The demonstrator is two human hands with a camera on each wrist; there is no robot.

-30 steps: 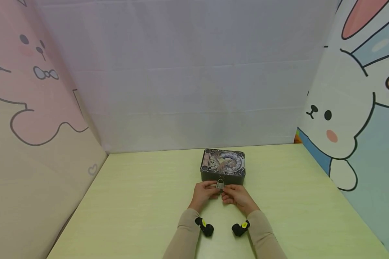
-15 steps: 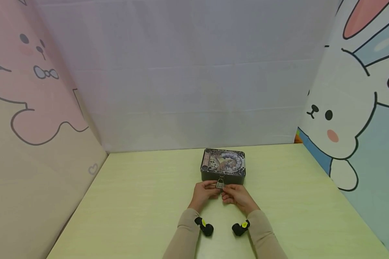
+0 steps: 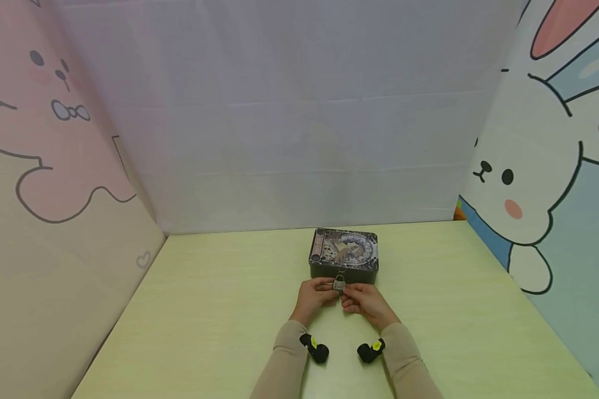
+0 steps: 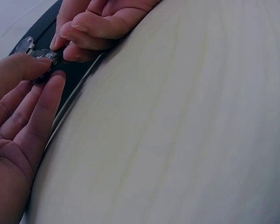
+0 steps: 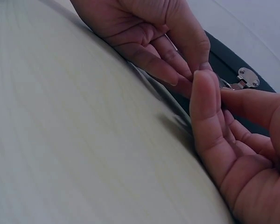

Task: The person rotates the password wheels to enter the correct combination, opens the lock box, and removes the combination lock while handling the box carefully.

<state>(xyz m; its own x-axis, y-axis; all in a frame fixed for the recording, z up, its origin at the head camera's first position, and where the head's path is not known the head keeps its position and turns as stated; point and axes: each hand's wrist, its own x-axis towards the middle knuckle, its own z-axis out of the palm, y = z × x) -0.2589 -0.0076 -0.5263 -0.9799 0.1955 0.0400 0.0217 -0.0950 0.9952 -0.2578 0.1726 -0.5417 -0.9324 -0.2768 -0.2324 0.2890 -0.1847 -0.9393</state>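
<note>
A dark tin box [image 3: 349, 250] with a printed picture on its lid sits closed at the back of the table. From the metal clasp [image 5: 248, 78] on its front hangs a small silver combination padlock [image 3: 339, 284], whose number dials show in the left wrist view. My left hand [image 3: 311, 300] pinches the padlock from the left, thumb on top and fingers beneath. On the other side my right hand [image 3: 368, 305] pinches the lock's lower right end between thumb and forefinger. In the right wrist view the fingers hide most of the lock.
The pale wooden table [image 3: 219, 310] spreads to both sides of the box. A white cloth wall [image 3: 299, 122] stands behind it, and printed rabbit panels [image 3: 524, 183] flank the table. Both wrists wear small black cameras [image 3: 319, 353].
Both hands keep their place on the padlock, and the box stays where it was. The head view has shifted very slightly.
</note>
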